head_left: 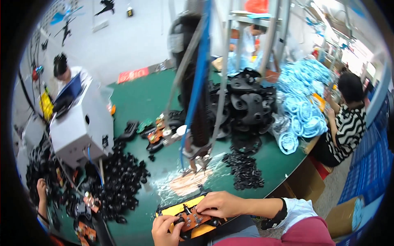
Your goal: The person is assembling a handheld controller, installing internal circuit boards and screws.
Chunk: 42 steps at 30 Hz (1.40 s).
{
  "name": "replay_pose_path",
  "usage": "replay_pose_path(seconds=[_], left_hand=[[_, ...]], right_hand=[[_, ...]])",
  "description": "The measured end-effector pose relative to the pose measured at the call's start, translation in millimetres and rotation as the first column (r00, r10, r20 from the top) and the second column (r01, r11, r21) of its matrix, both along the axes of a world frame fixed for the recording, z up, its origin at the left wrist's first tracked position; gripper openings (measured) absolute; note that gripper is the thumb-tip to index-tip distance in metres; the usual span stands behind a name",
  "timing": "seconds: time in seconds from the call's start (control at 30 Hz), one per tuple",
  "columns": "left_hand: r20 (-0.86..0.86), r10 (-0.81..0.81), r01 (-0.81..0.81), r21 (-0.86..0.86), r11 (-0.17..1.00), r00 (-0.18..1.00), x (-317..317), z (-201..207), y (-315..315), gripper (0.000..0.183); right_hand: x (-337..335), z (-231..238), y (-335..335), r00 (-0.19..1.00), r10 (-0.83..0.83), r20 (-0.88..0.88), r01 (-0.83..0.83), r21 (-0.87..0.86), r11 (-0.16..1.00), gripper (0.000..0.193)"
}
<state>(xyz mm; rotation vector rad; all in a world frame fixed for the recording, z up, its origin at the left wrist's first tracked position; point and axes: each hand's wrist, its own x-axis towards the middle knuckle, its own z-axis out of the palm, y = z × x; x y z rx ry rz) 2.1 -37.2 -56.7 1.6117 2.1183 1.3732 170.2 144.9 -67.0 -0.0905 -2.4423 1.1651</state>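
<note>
An orange circuit board with black thumbsticks lies over a yellow-and-black fixture at the table's near edge. My left hand is closed on the board's left end, its fingertips by a black thumbstick. From the right, my right hand pinches the board's upper edge; whatever small part may be between those fingertips is hidden. Just beyond the fixture, a black-handled tool hangs upright among hoses, its metal tip above a worn, scratched patch of the green table.
Heaped black parts lie left, small black pieces right. Black controller shells pile up behind them, beside bundled light-blue cables. A grey machine stands left. Co-workers sit left, right and behind; a person's hand reaches in at far left.
</note>
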Motion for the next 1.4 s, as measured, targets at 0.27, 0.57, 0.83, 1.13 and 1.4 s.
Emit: replay_pose_path(seconds=[0.27, 0.57, 0.83, 1.13, 1.4], left_hand=[[0.117, -0.044, 0.056, -0.100, 0.993, 0.992, -5.9, -3.9, 13.1, 0.016], [0.179, -0.091, 0.122, -0.169, 0.978, 0.980, -2.8, 0.0, -2.1, 0.024], [0.087, -0.114, 0.124, -0.114, 0.986, 0.990, -9.3, -13.4, 2.3, 0.025], [0.085, -0.088, 0.100, -0.146, 0.984, 0.993, -9.2, -6.1, 1.7, 0.033], [0.111, -0.029, 0.046, -0.153, 0.987, 0.993, -5.4, -3.0, 0.4, 0.027]], right_hand=[[0.8, -0.6, 8.5, 0.999, 0.020, -0.033, -0.021, -0.010, 1.000, 0.016], [6.3, 6.6, -0.5, 1.000, -0.009, 0.025, 0.007, 0.070, 0.998, 0.019], [-2.0, 15.0, 3.7, 0.996, -0.035, 0.083, 0.024, 0.131, 0.991, 0.017], [-9.6, 24.6, 1.9, 0.991, -0.048, 0.123, 0.031, 0.143, 0.989, 0.020], [-6.0, 24.6, -1.5, 0.986, -0.057, 0.159, 0.036, 0.129, 0.991, 0.022]])
